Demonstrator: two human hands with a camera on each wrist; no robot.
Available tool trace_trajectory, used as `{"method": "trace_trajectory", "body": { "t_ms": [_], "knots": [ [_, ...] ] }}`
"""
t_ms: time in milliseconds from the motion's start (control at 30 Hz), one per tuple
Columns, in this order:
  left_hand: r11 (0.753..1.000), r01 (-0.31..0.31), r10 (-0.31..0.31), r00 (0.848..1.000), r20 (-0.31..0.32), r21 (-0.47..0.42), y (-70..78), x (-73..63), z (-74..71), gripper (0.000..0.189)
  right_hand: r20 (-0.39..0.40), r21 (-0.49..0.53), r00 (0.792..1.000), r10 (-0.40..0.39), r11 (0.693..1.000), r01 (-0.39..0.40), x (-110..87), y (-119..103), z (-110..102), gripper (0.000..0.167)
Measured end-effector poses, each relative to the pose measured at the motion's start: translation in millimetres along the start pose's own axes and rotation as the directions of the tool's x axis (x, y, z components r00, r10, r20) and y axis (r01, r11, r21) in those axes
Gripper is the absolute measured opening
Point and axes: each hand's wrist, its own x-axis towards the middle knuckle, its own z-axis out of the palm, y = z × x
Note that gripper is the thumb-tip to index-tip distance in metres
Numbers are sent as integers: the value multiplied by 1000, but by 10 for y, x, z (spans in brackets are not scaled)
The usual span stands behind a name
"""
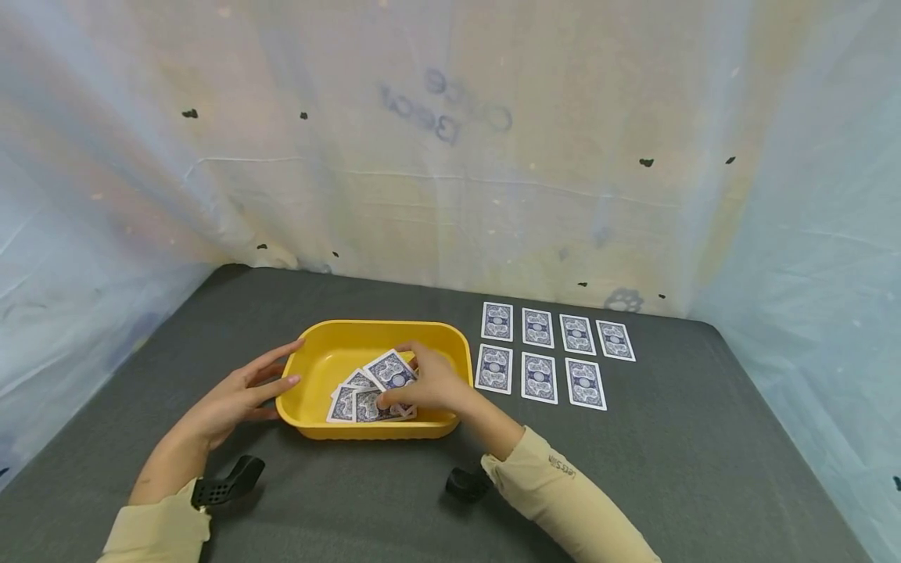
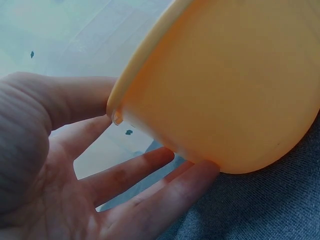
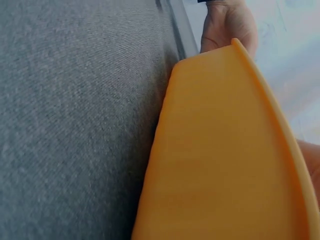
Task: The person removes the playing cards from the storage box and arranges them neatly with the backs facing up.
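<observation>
In the head view a yellow tray [image 1: 310,367] stands on the dark table with a loose heap of playing cards [image 1: 342,404] in it, patterned blue-and-white backs up. My right hand [image 1: 432,379] reaches into the tray over its near right side. Its thumb and fingers pinch a playing card [image 1: 389,367] at the top of the heap. At the tray's left end, my left hand [image 1: 235,395] touches the rim and outer wall with spread, fairly straight fingers [image 2: 135,172]. The right wrist view shows mostly the tray's outer wall [image 3: 220,150], with the cards hidden behind it.
Right of the tray, several playing cards [image 1: 539,378] lie back up in two rows, four in the far row [image 1: 538,328] and three in the near one. A pale sheet [image 1: 436,219] hangs behind the table [image 1: 669,453] and along its sides. Both wrists wear black bands [image 1: 227,483].
</observation>
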Motion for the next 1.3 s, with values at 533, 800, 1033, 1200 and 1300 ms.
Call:
{"method": "trace_trajectory", "body": {
  "t_ms": [533,800,1033,1200,1300],
  "knots": [
    [1000,-7,7,1000,-3,-15,-40,-4,-21,74,-69,224,997,-36,973,51,-108,83,-174,76],
    [1000,-7,7,1000,-2,-7,-30,7,-11,75,-197,396,976,-97,902,170,-141,197,-276,62],
    [1000,-6,6,1000,1,-16,-17,9,0,75,-233,490,970,-72,853,181,-194,294,-389,60],
    [1000,-8,8,1000,2,-16,-19,11,2,74,-247,523,968,-52,834,178,-239,375,-463,62],
    [1000,-6,6,1000,3,-11,-18,17,4,75,-264,526,964,-35,832,175,-264,444,-510,65]
  ]
}}
